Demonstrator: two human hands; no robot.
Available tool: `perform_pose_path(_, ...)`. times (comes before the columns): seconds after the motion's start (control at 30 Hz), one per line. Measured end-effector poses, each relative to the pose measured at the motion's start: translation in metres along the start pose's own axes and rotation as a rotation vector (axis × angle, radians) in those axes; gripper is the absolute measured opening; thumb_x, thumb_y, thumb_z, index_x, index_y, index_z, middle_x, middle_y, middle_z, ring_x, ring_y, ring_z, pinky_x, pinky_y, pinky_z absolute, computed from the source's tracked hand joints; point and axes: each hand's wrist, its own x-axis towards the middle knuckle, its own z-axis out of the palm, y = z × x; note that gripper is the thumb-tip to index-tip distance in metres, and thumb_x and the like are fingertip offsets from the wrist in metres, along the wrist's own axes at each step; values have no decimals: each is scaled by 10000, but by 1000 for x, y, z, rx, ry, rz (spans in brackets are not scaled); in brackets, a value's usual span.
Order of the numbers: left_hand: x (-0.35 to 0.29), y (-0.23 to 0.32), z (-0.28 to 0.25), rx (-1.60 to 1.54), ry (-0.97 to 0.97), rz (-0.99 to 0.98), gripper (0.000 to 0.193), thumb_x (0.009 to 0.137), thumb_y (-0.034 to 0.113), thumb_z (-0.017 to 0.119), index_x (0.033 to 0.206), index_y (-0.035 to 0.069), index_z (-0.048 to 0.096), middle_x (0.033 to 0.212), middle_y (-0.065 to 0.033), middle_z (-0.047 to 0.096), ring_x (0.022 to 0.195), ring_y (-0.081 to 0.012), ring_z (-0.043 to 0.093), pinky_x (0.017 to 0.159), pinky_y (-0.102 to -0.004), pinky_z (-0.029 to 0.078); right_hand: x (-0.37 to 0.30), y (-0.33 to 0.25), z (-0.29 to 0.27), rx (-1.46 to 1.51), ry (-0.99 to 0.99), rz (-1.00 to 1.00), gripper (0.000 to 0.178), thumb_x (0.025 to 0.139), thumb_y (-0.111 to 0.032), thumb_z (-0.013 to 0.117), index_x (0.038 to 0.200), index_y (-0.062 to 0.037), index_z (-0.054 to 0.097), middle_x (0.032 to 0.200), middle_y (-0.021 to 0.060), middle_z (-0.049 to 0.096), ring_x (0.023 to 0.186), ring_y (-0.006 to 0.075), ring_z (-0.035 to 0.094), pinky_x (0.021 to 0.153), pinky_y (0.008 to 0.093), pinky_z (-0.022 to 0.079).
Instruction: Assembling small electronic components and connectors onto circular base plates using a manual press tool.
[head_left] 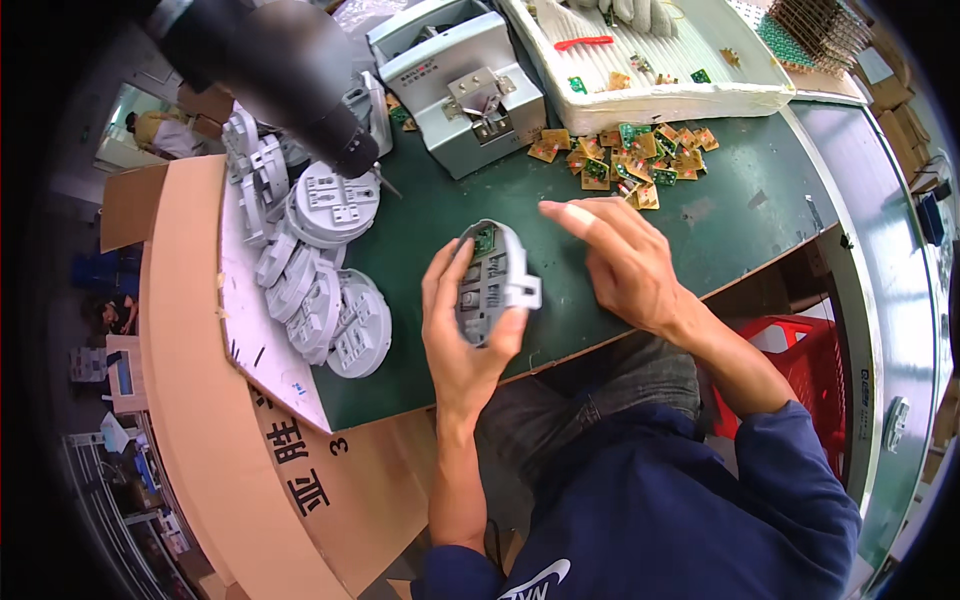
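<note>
My left hand grips a round grey plastic housing by its edges, tilted up off the green bench. Inside it sit a small green circuit board near the far end and several slots. To the right, apart from the housing, my right hand hovers with its index finger stretched out and a light band around that finger. Its other fingers are curled, and nothing shows in them. Beyond both hands, a loose heap of small tan and green circuit boards lies on the bench.
A black power screwdriver hangs at upper left, its bit pointing down. Similar grey housings are piled beneath it. A grey screw feeder stands at the back, beside a white foam tray. A red crate is at right, below the bench edge.
</note>
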Motion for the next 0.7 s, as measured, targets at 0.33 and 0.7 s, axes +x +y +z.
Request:
perform_pose_path(0.33, -19, 9, -12, -1845, -155, -445, 968, 901, 692, 626, 1563, 37, 365, 1538, -365, 371, 1361, -512, 450, 1190, -617, 362, 9, 10, 9, 136, 161, 107, 513, 928, 183, 490, 1388, -15, 599, 1132, 149, 720, 998, 228, 708, 874, 322, 570)
perform_pose_path(0.7, -29, 9, -24, -1993, -168, -485, 934, 909, 675, 622, 1554, 43, 383, 1540, -358, 360, 1356, -505, 451, 1196, -613, 357, 97, -28, 7, 564, 100, 264, 407, 1051, -34, 515, 1456, -40, 544, 1201, 94, 691, 1068, 138, 646, 962, 313, 543)
